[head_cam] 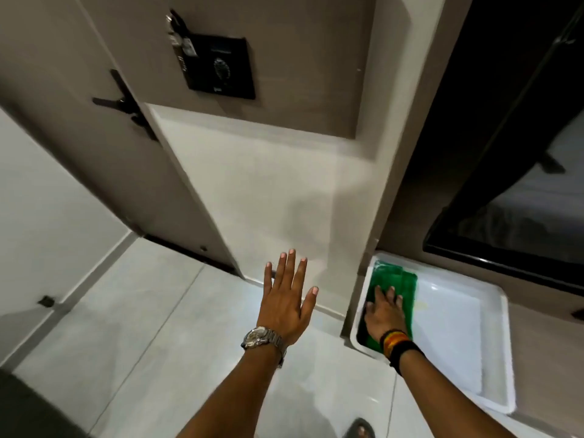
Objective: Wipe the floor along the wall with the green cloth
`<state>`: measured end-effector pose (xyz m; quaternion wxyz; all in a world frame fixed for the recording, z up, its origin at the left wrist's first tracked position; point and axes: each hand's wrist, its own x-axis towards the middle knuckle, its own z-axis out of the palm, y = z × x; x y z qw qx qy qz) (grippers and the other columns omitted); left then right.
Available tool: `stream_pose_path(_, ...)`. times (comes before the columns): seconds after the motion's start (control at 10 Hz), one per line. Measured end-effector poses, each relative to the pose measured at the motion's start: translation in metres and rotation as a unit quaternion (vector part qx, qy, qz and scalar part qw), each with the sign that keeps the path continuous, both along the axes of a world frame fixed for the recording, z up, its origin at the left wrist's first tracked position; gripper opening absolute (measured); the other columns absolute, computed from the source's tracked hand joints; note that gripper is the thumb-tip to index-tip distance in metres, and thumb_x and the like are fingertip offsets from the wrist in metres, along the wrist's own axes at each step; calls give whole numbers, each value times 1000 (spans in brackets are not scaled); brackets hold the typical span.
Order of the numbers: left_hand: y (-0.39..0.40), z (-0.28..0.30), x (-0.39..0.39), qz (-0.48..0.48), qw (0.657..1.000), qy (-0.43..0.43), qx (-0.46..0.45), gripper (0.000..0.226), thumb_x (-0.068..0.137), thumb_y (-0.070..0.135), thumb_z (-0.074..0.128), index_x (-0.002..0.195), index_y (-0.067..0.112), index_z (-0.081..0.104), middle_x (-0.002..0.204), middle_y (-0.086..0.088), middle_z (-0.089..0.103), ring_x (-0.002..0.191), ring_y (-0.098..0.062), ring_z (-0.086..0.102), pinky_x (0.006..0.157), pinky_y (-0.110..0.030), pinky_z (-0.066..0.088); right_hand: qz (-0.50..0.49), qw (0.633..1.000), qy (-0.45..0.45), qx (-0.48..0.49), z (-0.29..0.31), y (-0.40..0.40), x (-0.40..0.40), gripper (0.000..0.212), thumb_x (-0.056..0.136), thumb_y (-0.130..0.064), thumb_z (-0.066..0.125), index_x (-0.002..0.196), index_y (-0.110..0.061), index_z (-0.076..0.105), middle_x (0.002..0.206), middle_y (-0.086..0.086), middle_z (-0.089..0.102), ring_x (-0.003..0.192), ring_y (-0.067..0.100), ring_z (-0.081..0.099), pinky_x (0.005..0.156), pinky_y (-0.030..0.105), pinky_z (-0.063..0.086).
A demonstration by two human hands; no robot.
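Note:
The green cloth (397,284) lies flat on the white floor in the corner where a wall pillar meets a recessed white strip. My right hand (384,316) presses down on the cloth's near half with fingers spread; bands circle that wrist. My left hand (286,298) hovers open in the air with fingers apart, in front of the white wall (252,191) and above its skirting, holding nothing. A metal watch sits on the left wrist.
A brown door (94,137) with a dark lever handle stands at left, its lower edge meeting the pale tiled floor (151,327). A black wall panel (221,67) hangs above. Dark glass and a bed (521,216) fill the right. A sandalled foot (358,429) shows at the bottom.

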<state>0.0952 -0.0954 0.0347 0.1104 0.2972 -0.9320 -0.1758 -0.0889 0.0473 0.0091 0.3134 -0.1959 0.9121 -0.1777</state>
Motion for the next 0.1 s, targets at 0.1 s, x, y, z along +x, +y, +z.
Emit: stream_pose_path(0.1,-40,37,0,19,998,21,-61,79,110,62,7,171,16,26,181,-8,8,169,-28,5,134,-54,0,-47,992,10,-119,19,30,10,56,105,-29,45,157,-18,26,168,11,14,155,31,14,126,40,18)
